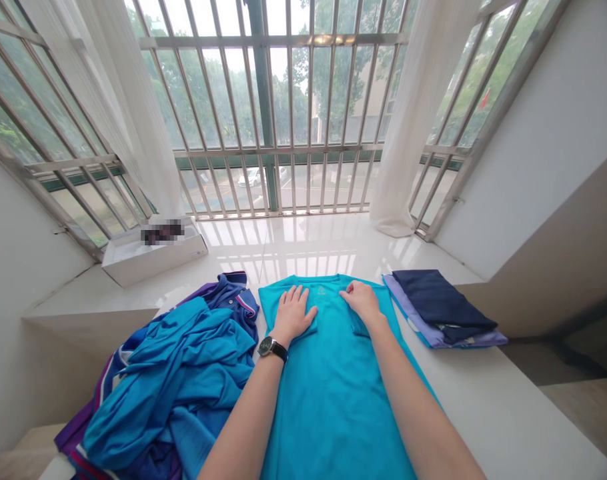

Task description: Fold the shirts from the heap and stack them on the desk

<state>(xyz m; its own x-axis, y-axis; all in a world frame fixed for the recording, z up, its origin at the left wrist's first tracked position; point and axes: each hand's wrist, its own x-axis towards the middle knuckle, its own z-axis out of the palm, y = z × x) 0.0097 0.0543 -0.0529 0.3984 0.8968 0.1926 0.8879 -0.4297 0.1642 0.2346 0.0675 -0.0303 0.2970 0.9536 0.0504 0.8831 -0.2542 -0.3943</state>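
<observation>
A turquoise T-shirt [333, 400] lies spread on the white surface, its neckline at the far end and a small pale print below the collar. Both sleeves appear folded inward over the body. My left hand [293, 312] lies flat on its upper left part, fingers apart, a black-strapped watch on the wrist. On the upper right part, my right hand [362, 301] has thumb and fingers pinched together at the fabric near the shoulder.
Left of the shirt is a loose heap of blue and purple clothes [183, 373]. To the right sits a stack of folded garments [441, 307], navy on top. A white box [158, 257] rests on the sill beneath barred windows and white curtains [398, 147].
</observation>
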